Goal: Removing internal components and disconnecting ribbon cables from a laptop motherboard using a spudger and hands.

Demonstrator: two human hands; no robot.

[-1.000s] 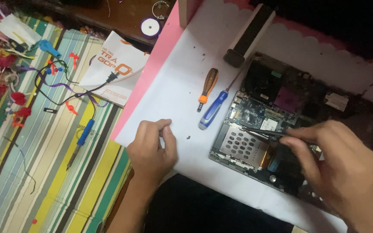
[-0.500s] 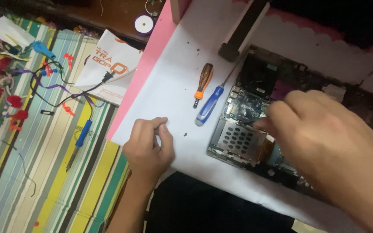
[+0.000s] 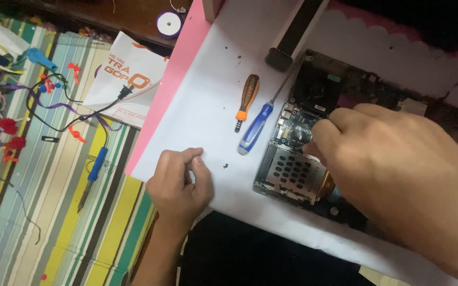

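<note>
Covering most of the worktop, a large white paper sheet (image 3: 208, 100) with a pink sheet edge (image 3: 173, 85) beneath it carries the opened dark laptop chassis (image 3: 314, 143), which lies at the right of the sheet with its circuit board and a perforated grey metal drive cage (image 3: 290, 172) exposed. The right hand (image 3: 398, 169) rests over the chassis, its fingers (image 3: 324, 132) bent down onto the board just beside the cage; whether they pinch anything cannot be told, since the hand hides its own fingertips. The left hand (image 3: 178, 182) lies on the white sheet near its lower edge, well apart from the chassis, fingers curled into a narrow loose fist with the thumb against the forefinger; what, if anything, it encloses cannot be told. To the left, a striped green, yellow and white cloth (image 3: 54, 212) bears a white printed leaflet (image 3: 125, 87), a black cable with plug (image 3: 80, 108) and a blue-handled tool (image 3: 94, 175). Between the hands, a blue-and-white-handled screwdriver (image 3: 255, 130) lies just beside an orange-and-black-handled screwdriver (image 3: 246, 100), both on the sheet, the blue one's shaft reaching up toward a dark rectangular block (image 3: 292, 34). Small dark screws (image 3: 223, 167) dot the paper near the left hand.
</note>
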